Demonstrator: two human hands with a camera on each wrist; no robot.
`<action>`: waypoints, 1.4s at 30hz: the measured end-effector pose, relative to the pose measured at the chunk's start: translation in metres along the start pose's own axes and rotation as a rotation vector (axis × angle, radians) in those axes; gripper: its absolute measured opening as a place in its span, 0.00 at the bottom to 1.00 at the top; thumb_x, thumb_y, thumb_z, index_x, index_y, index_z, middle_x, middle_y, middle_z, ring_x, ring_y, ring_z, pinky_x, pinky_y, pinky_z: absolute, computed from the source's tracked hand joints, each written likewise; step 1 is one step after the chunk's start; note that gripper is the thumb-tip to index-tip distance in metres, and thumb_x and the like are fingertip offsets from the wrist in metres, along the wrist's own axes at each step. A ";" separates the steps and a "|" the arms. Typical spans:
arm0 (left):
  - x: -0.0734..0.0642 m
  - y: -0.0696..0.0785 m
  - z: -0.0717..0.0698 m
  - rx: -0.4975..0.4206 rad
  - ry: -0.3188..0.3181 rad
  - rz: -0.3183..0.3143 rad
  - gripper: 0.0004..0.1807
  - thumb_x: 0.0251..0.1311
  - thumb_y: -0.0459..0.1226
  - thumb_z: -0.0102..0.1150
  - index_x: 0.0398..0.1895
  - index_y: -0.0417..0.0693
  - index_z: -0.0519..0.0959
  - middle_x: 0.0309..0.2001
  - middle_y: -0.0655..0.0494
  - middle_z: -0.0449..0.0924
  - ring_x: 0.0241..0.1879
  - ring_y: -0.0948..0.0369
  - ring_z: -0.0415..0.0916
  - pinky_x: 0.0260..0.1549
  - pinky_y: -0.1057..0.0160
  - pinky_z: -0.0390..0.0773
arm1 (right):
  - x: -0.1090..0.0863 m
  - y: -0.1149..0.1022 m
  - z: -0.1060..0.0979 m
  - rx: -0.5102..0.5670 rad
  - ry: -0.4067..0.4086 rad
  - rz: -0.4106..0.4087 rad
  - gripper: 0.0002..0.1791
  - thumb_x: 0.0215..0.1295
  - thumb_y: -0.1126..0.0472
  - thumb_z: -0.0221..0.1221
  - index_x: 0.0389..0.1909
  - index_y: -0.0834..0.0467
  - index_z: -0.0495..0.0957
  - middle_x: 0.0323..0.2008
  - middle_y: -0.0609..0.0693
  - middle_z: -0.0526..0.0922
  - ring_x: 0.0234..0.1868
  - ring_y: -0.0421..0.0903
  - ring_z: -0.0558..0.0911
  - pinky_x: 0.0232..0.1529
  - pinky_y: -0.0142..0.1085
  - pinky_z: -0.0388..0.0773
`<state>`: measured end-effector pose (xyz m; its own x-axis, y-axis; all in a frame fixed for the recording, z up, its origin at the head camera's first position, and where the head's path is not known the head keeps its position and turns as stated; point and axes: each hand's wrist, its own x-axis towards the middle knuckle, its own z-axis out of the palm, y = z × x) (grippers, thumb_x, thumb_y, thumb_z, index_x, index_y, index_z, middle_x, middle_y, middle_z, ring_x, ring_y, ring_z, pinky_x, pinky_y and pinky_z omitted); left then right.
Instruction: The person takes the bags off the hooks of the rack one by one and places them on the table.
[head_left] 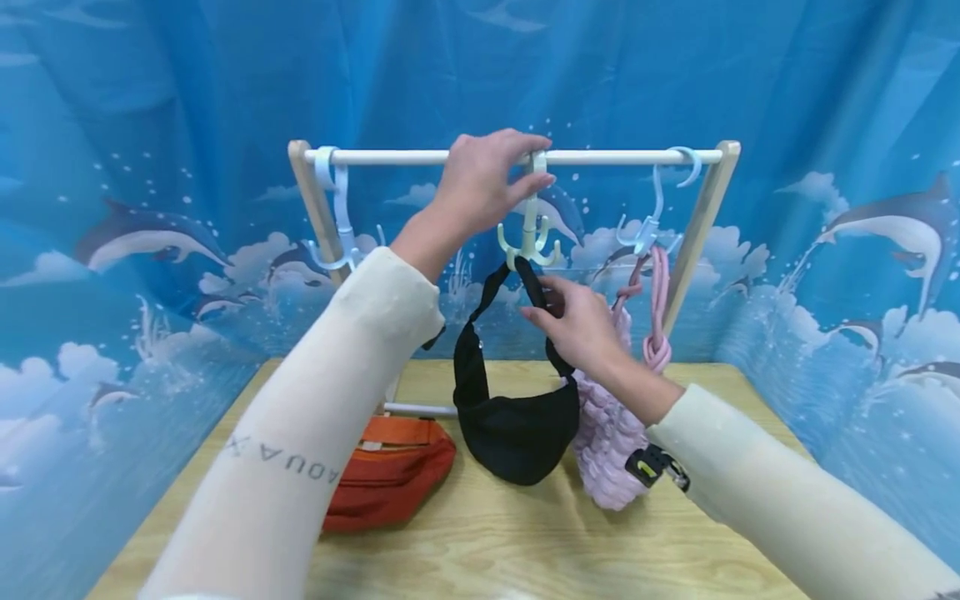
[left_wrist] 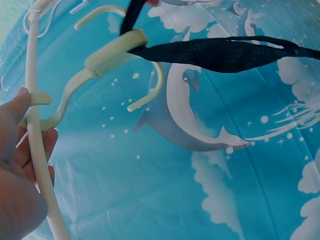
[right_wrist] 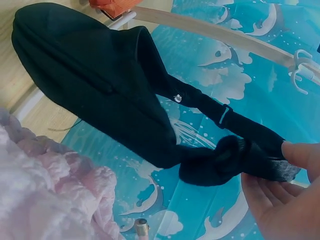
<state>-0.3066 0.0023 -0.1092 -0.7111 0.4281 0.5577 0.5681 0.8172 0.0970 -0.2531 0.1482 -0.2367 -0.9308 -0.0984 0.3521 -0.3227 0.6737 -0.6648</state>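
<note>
A black shoulder bag (head_left: 517, 433) hangs by its strap from a pale green multi-prong hook (head_left: 531, 242) in the middle of the rack's white rail. My left hand (head_left: 491, 175) is at the top of that hook, thumb and fingers gripping it where it goes over the rail (left_wrist: 34, 75). Lower down, my right hand (head_left: 581, 325) pinches the right side of the strap. In the right wrist view, thumb and fingers of the right hand (right_wrist: 285, 195) close round the black strap (right_wrist: 255, 155) near a bunched, knotted part. The bag's body hangs just above the wooden table.
A pink puckered bag (head_left: 607, 450) hangs from a light blue hook (head_left: 648, 233) at right, close beside the black bag. Another blue hook (head_left: 342, 208) hangs at left. An orange-red waist bag (head_left: 397, 483) is at lower left. Wooden posts (head_left: 705, 225) support the rail.
</note>
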 end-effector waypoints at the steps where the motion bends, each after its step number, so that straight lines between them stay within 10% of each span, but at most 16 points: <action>1: 0.000 0.000 0.000 -0.002 0.000 -0.002 0.28 0.67 0.56 0.50 0.69 0.65 0.68 0.65 0.65 0.71 0.64 0.65 0.66 0.68 0.60 0.55 | 0.000 0.000 0.000 -0.003 0.003 -0.006 0.27 0.68 0.55 0.61 0.64 0.59 0.71 0.47 0.57 0.84 0.46 0.51 0.84 0.48 0.48 0.80; 20: 0.005 0.006 0.002 -0.007 0.015 -0.043 0.28 0.64 0.58 0.53 0.66 0.63 0.72 0.59 0.63 0.76 0.57 0.64 0.71 0.61 0.61 0.61 | 0.006 -0.007 -0.013 0.064 0.093 -0.041 0.19 0.69 0.59 0.59 0.58 0.62 0.77 0.44 0.55 0.86 0.45 0.48 0.85 0.61 0.51 0.70; 24: 0.007 0.008 0.003 0.024 0.010 -0.051 0.29 0.64 0.60 0.51 0.66 0.63 0.71 0.58 0.63 0.77 0.55 0.64 0.72 0.57 0.60 0.63 | 0.009 -0.011 -0.016 0.112 0.101 -0.039 0.18 0.70 0.59 0.58 0.57 0.62 0.77 0.43 0.55 0.86 0.45 0.48 0.85 0.72 0.56 0.41; 28: 0.007 0.009 0.003 0.043 0.005 -0.059 0.30 0.64 0.60 0.50 0.67 0.63 0.71 0.57 0.62 0.77 0.54 0.63 0.73 0.56 0.59 0.64 | 0.012 -0.016 -0.018 0.125 0.112 -0.015 0.19 0.70 0.56 0.58 0.57 0.60 0.77 0.42 0.53 0.87 0.47 0.46 0.84 0.57 0.62 0.05; 32: 0.007 0.009 0.004 0.042 0.006 -0.058 0.30 0.64 0.60 0.51 0.67 0.63 0.71 0.56 0.62 0.78 0.53 0.63 0.73 0.55 0.60 0.65 | 0.013 -0.021 -0.020 0.108 0.131 -0.006 0.18 0.69 0.55 0.59 0.56 0.59 0.78 0.42 0.53 0.87 0.46 0.45 0.85 0.72 0.57 0.40; 35: 0.007 0.010 0.004 0.056 0.015 -0.049 0.30 0.64 0.60 0.50 0.67 0.62 0.71 0.56 0.62 0.78 0.52 0.63 0.73 0.54 0.60 0.66 | 0.015 -0.024 -0.021 0.099 0.152 -0.031 0.18 0.69 0.57 0.59 0.55 0.61 0.79 0.44 0.55 0.86 0.44 0.47 0.85 0.54 0.46 0.77; 42: 0.006 0.010 0.005 0.084 0.032 -0.038 0.29 0.66 0.59 0.49 0.67 0.62 0.70 0.56 0.63 0.78 0.51 0.63 0.73 0.53 0.61 0.66 | 0.018 -0.034 -0.022 0.074 0.224 -0.073 0.15 0.67 0.56 0.61 0.50 0.60 0.82 0.42 0.54 0.87 0.43 0.46 0.86 0.54 0.46 0.77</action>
<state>-0.3071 0.0146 -0.1086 -0.7169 0.3849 0.5813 0.5034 0.8626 0.0498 -0.2553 0.1400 -0.1931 -0.8457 0.0253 0.5330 -0.4075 0.6144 -0.6757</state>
